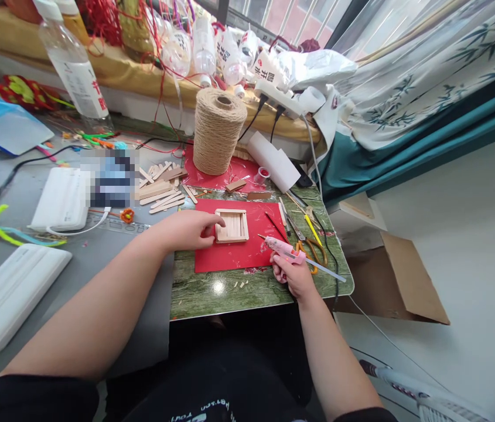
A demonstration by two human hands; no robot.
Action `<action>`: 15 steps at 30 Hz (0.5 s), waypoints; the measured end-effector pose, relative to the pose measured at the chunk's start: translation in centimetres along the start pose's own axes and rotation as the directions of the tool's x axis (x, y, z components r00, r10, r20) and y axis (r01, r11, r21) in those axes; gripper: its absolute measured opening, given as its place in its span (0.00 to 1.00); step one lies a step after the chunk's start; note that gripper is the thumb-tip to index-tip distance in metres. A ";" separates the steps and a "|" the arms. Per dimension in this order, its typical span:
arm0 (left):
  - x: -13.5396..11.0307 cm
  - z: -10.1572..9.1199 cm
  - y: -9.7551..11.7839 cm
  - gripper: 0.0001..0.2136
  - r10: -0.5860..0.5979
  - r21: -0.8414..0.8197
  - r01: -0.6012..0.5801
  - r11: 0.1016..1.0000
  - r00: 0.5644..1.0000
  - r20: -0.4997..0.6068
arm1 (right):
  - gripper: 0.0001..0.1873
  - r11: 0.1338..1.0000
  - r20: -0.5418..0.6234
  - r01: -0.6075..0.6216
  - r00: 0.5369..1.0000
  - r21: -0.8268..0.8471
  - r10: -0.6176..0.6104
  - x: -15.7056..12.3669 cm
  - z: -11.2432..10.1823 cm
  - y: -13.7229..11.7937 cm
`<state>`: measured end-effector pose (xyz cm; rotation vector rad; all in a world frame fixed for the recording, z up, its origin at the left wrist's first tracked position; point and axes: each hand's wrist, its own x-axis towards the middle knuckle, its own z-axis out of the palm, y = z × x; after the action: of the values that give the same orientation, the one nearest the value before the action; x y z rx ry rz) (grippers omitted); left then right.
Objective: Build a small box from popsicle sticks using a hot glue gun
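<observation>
A small square tray built from wooden craft sticks (232, 227), with a raised rim, lies on a red sheet (212, 258). My left hand (192, 228) is at its left side, index finger over the rim and thumb outside, closed on that edge. The other fingers are partly hidden. In my right hand (293, 275) is a pink hot glue gun (286, 251), its nozzle pointing left towards the tray but apart from it. A clear glue stick (326, 269) juts out of the gun's back.
Loose craft sticks (163, 187) are piled at the back left, beside a big spool of twine (219, 132). Scissors (313, 249), a red pencil (276, 225) and a yellow-handled tool (313, 230) lie near the glue gun. A power strip (280, 99) sits behind.
</observation>
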<state>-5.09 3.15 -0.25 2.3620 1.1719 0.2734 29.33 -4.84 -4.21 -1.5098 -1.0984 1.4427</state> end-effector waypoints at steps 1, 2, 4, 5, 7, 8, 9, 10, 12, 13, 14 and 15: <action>0.0 0.0 -0.4 0.19 0.014 0.023 -0.013 1.000 1.000 -0.018 | 0.21 1.000 -0.014 0.004 1.000 -0.008 -0.004 -0.4 0.5 0.0; 0.1 0.0 -0.6 0.18 0.031 0.040 -0.029 0.999 0.999 -0.033 | 0.20 1.000 -0.019 0.006 1.000 -0.026 -0.006 -0.8 1.1 0.0; 0.5 0.4 -0.9 0.16 0.065 0.058 -0.063 0.996 0.997 -0.046 | 0.21 0.997 0.022 0.009 1.000 -0.073 -0.008 -1.6 2.6 0.0; 0.8 0.7 -0.9 0.15 0.081 0.057 -0.079 0.995 0.996 -0.042 | 0.23 0.995 0.054 0.010 0.999 -0.098 -0.005 -1.9 3.4 0.0; 1.3 1.3 -0.7 0.13 0.107 0.054 -0.106 0.993 0.994 -0.028 | 0.26 0.991 0.083 0.026 0.996 -0.132 -0.015 -2.2 4.8 0.0; 1.4 1.6 -0.6 0.12 0.117 0.053 -0.116 0.992 0.993 -0.024 | 0.27 0.987 0.078 0.037 0.997 -0.153 -0.025 -2.2 5.3 0.1; 1.6 1.8 -0.5 0.11 0.126 0.051 -0.125 0.991 0.992 -0.023 | 0.27 0.984 0.068 0.045 0.997 -0.171 -0.034 -2.2 5.6 0.1; 1.7 1.9 -0.4 0.11 0.132 0.049 -0.131 0.990 0.991 -0.024 | 0.26 0.981 0.062 0.048 0.997 -0.187 -0.037 -2.1 5.8 0.2; 1.7 2.1 -0.3 0.11 0.130 0.038 -0.129 0.991 0.991 -0.027 | 0.25 0.975 0.061 0.049 0.997 -0.215 -0.036 -1.8 5.9 0.3; 1.7 2.1 -0.2 0.11 0.125 0.031 -0.124 0.992 0.992 -0.028 | 0.24 0.972 0.063 0.052 0.997 -0.231 -0.038 -1.8 5.9 0.3; 1.7 2.1 -0.2 0.11 0.120 0.023 -0.119 0.993 0.992 -0.028 | 0.23 0.967 0.062 0.057 0.997 -0.250 -0.043 -1.7 5.8 0.3; 1.6 2.1 -0.2 0.11 0.116 0.017 -0.116 0.993 0.993 -0.026 | 0.22 0.960 0.059 0.064 0.997 -0.273 -0.050 -1.7 5.8 0.2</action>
<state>-3.45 3.84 -2.24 2.4511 1.0538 0.3381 23.56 -6.69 -4.24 -1.6220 -1.4095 1.3380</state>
